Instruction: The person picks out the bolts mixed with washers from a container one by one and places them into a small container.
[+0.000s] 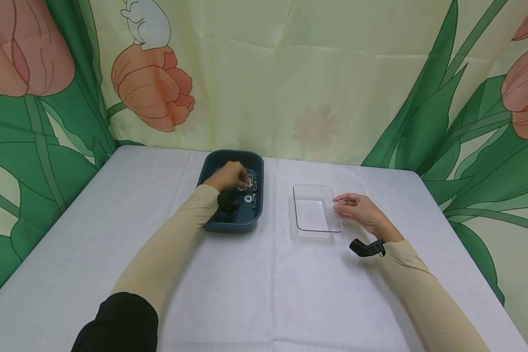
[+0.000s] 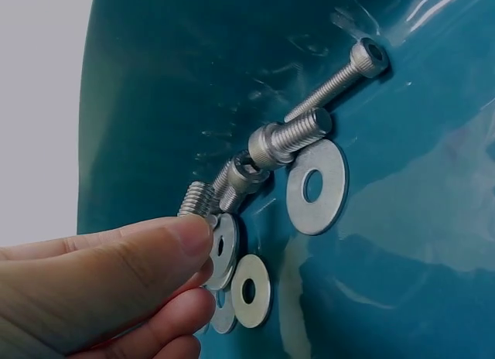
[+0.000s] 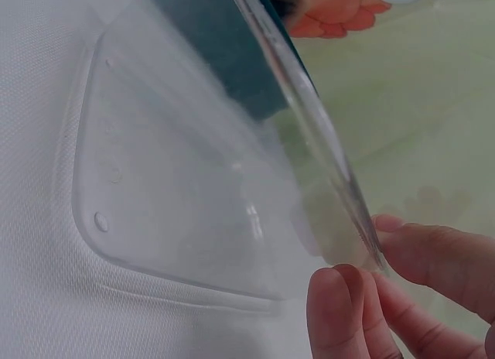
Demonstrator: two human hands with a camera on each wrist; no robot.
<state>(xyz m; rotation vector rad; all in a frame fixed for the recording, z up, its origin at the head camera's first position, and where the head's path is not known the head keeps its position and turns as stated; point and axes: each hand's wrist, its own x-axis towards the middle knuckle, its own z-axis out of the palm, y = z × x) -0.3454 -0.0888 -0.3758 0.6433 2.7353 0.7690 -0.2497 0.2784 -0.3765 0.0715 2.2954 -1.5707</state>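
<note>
My left hand (image 1: 231, 176) reaches into a dark blue tray (image 1: 233, 227). In the left wrist view, its thumb and fingers pinch a threaded bolt (image 2: 197, 198), whose lower part the thumb hides. Flat washers (image 2: 249, 291) lie right behind the fingertips. Farther along the tray floor are socket-head bolts (image 2: 332, 84) and a larger washer (image 2: 317, 187). My right hand (image 1: 361, 212) grips the right rim of a clear plastic box (image 1: 317, 231), thumb on one side of the wall and fingers on the other.
A white cloth (image 1: 246, 293) covers the table, with the tray left of the clear box. Behind the table hangs a curtain (image 1: 264, 73) printed with flowers. A black band (image 1: 367, 248) sits on the right wrist.
</note>
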